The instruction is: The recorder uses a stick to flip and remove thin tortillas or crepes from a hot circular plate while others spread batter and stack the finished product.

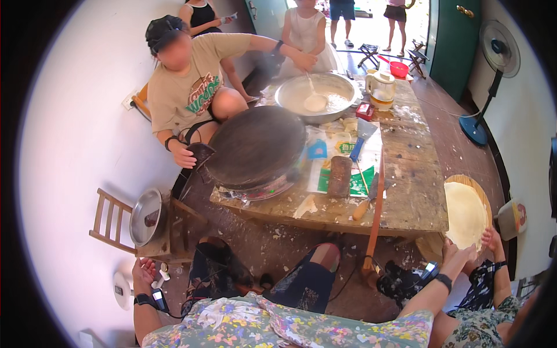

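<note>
My left hand point(144, 269) is low at the left beside a wooden chair, palm up with loosely curled fingers and nothing in it. At the right, my right hand point(453, 251) touches the near edge of pale round flatbreads point(465, 213) on a round woven tray point(488, 195); its finger closure is unclear. Another person's hand point(491, 239) is at the same edge. Before me on the wooden table point(409, 174) stands a dark round griddle point(259, 143). Beside it lie a brown block point(339, 176), a blue-handled scraper point(357, 148) and a wooden-handled scraper point(361, 209).
Across the table, a person in a cap holds a ladle point(315, 102) in a metal basin of batter point(296, 93). A glass jug point(382, 89) and red box point(364, 111) stand nearby. A wooden strip point(376, 217) leans on the table edge. A metal bowl point(145, 217) rests on the left chair.
</note>
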`<action>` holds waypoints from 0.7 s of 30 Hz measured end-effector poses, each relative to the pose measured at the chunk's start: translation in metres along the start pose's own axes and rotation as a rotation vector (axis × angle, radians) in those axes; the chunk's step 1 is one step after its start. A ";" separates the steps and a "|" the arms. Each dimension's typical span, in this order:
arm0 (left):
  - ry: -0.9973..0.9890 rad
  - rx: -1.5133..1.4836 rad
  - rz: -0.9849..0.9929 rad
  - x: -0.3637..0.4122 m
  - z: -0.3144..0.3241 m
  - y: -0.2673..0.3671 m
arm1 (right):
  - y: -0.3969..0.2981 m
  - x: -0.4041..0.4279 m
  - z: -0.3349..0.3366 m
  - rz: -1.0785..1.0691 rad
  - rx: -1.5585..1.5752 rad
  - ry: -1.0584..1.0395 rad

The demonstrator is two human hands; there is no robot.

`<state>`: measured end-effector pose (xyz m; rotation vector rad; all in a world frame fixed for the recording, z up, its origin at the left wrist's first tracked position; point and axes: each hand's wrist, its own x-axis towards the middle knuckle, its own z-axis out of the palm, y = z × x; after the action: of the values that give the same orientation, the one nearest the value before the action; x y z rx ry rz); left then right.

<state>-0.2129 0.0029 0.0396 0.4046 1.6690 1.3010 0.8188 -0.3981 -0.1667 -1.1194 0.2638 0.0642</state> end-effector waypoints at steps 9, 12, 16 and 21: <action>0.105 -0.009 0.185 -0.024 -0.104 -0.005 | 0.039 -0.206 0.117 -0.543 -0.693 -0.477; 0.075 0.011 0.176 -0.023 -0.064 -0.011 | 0.021 -0.295 0.124 -0.396 -1.072 -0.555; -0.141 0.076 0.183 -0.023 -0.018 -0.013 | 0.048 -0.348 0.122 -0.808 -1.294 -0.522; -0.321 0.163 0.178 -0.028 0.024 -0.024 | 0.033 -0.400 0.164 -0.803 -1.140 -0.610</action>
<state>-0.1726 -0.0134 0.0324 0.8312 1.4942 1.1577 0.4550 -0.2043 -0.0316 -2.1799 -0.8931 -0.1850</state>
